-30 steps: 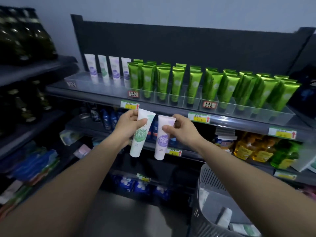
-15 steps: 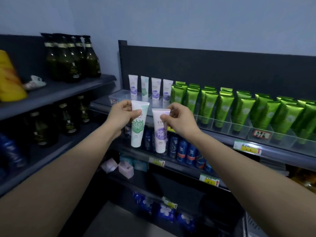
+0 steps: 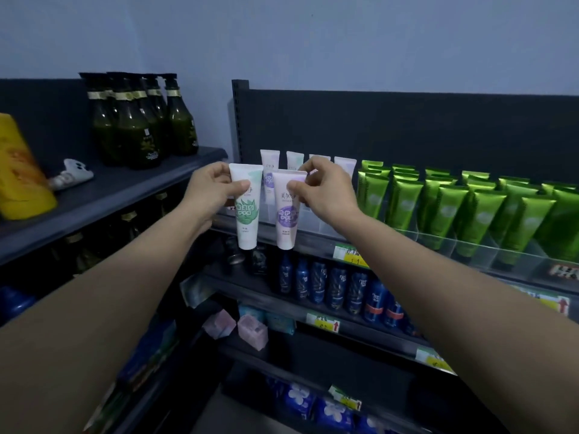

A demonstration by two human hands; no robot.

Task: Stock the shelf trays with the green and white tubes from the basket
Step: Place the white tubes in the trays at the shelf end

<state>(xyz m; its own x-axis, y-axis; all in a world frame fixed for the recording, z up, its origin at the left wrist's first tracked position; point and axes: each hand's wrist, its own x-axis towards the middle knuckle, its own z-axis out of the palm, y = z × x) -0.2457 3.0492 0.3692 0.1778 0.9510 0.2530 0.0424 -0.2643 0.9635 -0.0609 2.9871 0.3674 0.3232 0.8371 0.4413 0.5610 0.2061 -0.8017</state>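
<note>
Top shelf (image 3: 316, 243): clear trays (image 3: 470, 247), centre right; green tubes (image 3: 445, 214), white tubes (image 3: 294, 158) upright inside
Left shelf (image 3: 125, 186): dark bottles (image 3: 138, 126)
Lower shelf (image 3: 282, 306): blue cans (image 3: 338, 286)

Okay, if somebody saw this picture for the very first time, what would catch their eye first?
Dead centre, the left hand pinches a white tube with a green label and the right hand pinches a white tube with a purple label, both hanging cap down in front of the shelf. To the right, rows of bright green tubes stand in clear trays. At upper left, dark green bottles crowd a neighbouring shelf.
</note>
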